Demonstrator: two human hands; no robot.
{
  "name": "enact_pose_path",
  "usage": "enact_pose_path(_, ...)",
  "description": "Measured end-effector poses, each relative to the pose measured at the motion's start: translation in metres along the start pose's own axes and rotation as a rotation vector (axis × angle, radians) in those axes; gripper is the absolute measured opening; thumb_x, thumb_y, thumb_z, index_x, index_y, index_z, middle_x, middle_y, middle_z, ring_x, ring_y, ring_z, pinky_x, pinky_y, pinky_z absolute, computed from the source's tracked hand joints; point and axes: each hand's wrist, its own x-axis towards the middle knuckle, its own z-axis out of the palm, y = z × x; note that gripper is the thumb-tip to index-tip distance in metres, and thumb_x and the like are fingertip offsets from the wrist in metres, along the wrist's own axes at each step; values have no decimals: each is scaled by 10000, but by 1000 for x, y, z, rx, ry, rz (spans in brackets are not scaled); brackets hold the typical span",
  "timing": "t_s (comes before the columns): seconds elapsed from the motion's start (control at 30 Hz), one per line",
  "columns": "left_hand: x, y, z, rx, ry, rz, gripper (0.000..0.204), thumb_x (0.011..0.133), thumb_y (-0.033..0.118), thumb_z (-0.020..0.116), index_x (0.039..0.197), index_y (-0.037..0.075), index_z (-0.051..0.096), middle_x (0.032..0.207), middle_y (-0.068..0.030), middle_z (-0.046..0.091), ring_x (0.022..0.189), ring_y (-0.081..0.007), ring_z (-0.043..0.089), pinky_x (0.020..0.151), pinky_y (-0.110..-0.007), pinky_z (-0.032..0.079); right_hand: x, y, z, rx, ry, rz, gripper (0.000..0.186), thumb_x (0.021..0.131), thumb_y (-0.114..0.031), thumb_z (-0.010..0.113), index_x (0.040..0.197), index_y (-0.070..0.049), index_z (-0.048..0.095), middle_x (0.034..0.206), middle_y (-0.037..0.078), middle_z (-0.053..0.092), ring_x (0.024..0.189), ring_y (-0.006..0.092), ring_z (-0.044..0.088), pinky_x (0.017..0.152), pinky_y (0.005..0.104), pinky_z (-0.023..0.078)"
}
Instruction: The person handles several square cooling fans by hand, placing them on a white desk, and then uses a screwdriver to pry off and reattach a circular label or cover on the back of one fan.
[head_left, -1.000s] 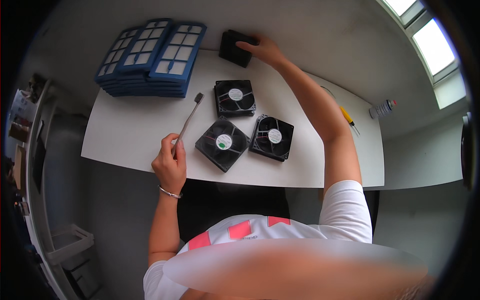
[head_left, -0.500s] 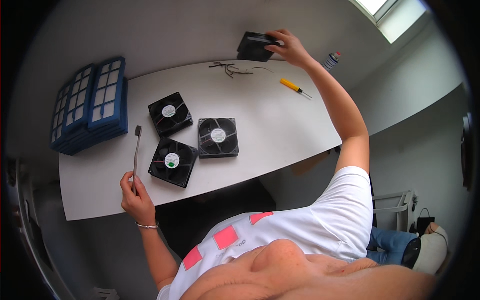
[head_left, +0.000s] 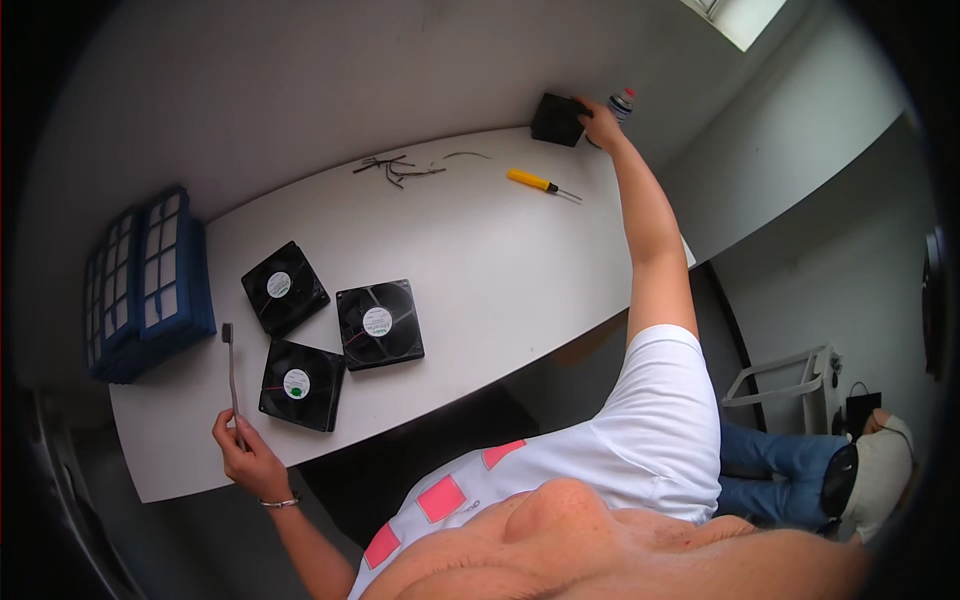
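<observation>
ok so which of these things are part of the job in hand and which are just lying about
Likely part of the job:
brush, in the left grip
black square unit, apparently a fan, in the right grip
three black fans on the white table

Apparently just lying about:
stacked blue-framed panels
yellow-handled screwdriver
spray can
thin dark strips

A white surface [head_left: 470,280] is holding many things. Three black fans [head_left: 402,346] are lying flat, close together, near the front edge. A pile of blue and white filters [head_left: 178,312] is sitting at the left end. Toward the back, dark thin scraps [head_left: 398,171] are lying messily, and a yellow screwdriver [head_left: 532,181] is resting to their right.
</observation>
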Motion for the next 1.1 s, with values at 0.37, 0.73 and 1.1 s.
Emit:
enact_pose_path(0.37,0,-1,2,-6,3,2,123,1020,113,558,1122,53,591,648,-59,480,533,-182,456,499,-352,360,-7,-74,70,251,341,706,1409,637,-434,921,1555,-29,-68,1528,314,264,1413,422,343,1169,455,342)
enact_pose_path(0.73,-1,2,-6,0,8,8,125,1005,107,575,1116,54,597,642,-64,487,532,-193,465,501,-358,369,0,-46,102,204,373,634,1341,604,-461,921,1529,40,88,1488,309,325,1390,436,355,1172,426,335)
enact_pose_path(1.1,1,8,-5,20,-21,-16,140,999,152,595,1113,78,624,604,-28,513,516,-181,516,507,-340,394,-174,-256,36,311,-119,-732,862,834,-431,783,1512,-126,347,1512,149,360,1389,364,337,1133,493,321)
